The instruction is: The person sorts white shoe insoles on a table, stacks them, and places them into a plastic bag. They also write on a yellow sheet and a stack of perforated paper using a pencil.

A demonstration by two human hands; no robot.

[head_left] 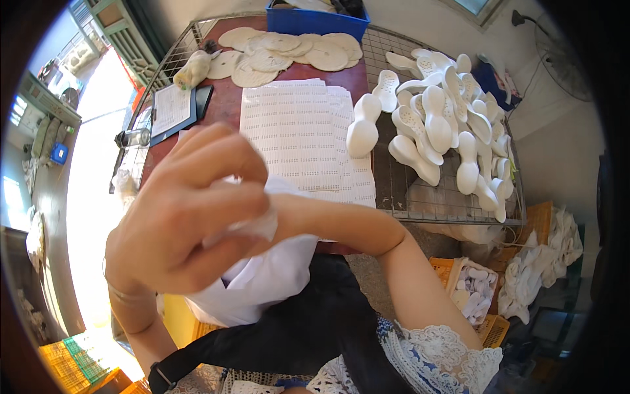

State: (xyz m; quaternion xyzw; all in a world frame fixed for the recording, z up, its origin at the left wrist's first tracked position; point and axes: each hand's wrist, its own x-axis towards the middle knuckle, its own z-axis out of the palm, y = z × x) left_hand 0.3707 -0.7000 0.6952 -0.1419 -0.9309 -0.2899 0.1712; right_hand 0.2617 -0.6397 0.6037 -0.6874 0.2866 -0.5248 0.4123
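Observation:
My left hand point(190, 213) is raised close in front of me, blurred, its fingers curled closed. A thin whitish scrap point(262, 226) shows under those fingers; its kind is unclear. From the right, my right forearm point(341, 223) crosses over, and its hand is hidden behind the left one. Below both hands a crumpled white cloth or bag point(275, 269) hangs against my black apron point(315, 295). Beyond them, overlapping white printed sheets point(289, 125) lie on the dark red tabletop point(223, 98).
White shoe-shaped forms point(436, 118) are heaped on the wire rack point(453, 217) at the right. Round pale pads point(328, 56) lie before a blue bin point(318, 25). A clipboard point(174, 108) and a clear jar point(133, 137) are at left. Filled crates point(472, 289) stand lower right.

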